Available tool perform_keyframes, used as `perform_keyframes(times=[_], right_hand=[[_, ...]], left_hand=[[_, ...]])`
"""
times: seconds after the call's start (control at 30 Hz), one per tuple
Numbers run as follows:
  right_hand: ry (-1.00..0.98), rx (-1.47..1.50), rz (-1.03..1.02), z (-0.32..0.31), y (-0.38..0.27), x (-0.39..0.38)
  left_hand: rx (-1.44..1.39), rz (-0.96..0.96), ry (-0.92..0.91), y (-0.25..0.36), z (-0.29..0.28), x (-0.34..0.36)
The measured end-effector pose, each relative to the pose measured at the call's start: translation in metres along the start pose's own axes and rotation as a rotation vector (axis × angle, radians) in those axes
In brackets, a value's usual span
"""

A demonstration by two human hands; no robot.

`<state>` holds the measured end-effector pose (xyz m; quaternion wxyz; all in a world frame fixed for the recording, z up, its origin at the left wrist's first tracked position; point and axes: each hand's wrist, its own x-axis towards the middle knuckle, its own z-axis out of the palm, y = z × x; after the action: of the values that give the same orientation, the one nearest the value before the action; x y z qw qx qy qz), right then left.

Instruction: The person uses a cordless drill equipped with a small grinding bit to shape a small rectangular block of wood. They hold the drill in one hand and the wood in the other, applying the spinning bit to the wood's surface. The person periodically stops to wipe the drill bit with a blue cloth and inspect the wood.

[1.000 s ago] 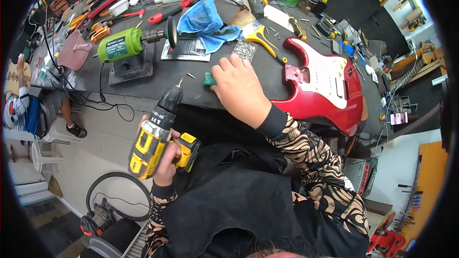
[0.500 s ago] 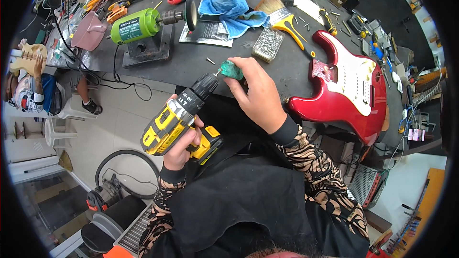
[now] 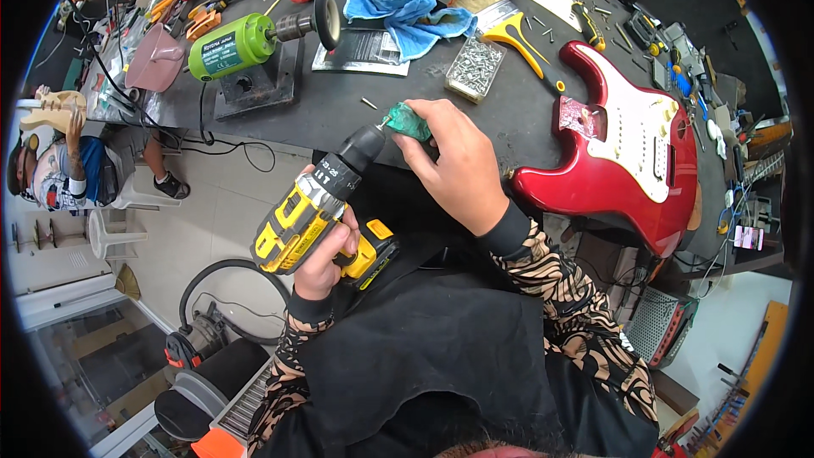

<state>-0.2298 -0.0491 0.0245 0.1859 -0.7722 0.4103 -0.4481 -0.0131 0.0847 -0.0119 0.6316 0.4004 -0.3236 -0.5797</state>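
Head view: your two hands meet over the near edge of the worktop. Your left hand is closed around the grip of a yellow-and-black drill, which is held off the worktop, short of its near edge, with the chuck pointing up and rightward; this slant probably brings the bit into line with your other hand. Your right hand has thumb and fingers pinched on a green lump, raised at that edge, its left end exposed, presumably to leave the bit free access. The tip lies at this end; firm contact cannot be confirmed.

Beyond the lump, a loose screw lies near the worktop's near edge, and a clear box of screws sits farther in, apparently within easy reach. A red guitar body lies face up at the near edge, toward the right end. A green motor stands toward the left end, perhaps set aside to leave the middle for handwork.
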Motion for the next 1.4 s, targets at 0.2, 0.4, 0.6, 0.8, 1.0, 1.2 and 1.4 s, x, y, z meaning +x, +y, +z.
perform_keyframes(times=[0.2, 0.4, 0.6, 0.8, 1.0, 1.2, 1.4], right_hand=[[0.005, -0.014, -0.011, -0.001, 0.0, 0.0], [0.011, -0.101, 0.013, -0.002, -0.003, 0.004], [0.007, -0.385, 0.017, -0.008, -0.018, 0.023], [-0.177, -0.631, -0.147, -0.036, -0.008, 0.088], [-0.172, -0.639, -0.221, -0.052, 0.016, 0.103], [-0.242, -0.79, -0.182, -0.073, 0.121, 0.176], [-0.108, -0.738, -0.386, -0.048, 0.054, 0.156]], left_hand=[[0.051, -0.003, -0.003, 0.004, -0.001, -0.002], [-0.017, 0.09, 0.002, 0.005, -0.001, 0.001], [-0.145, 0.07, -0.011, 0.005, -0.011, 0.008], [-0.211, 0.041, 0.023, 0.002, -0.018, 0.01], [-0.271, 0.047, -0.004, 0.005, -0.025, 0.009], [-0.314, 0.004, -0.035, 0.002, -0.027, 0.01], [-0.221, 0.043, 0.017, 0.004, -0.037, 0.001]])
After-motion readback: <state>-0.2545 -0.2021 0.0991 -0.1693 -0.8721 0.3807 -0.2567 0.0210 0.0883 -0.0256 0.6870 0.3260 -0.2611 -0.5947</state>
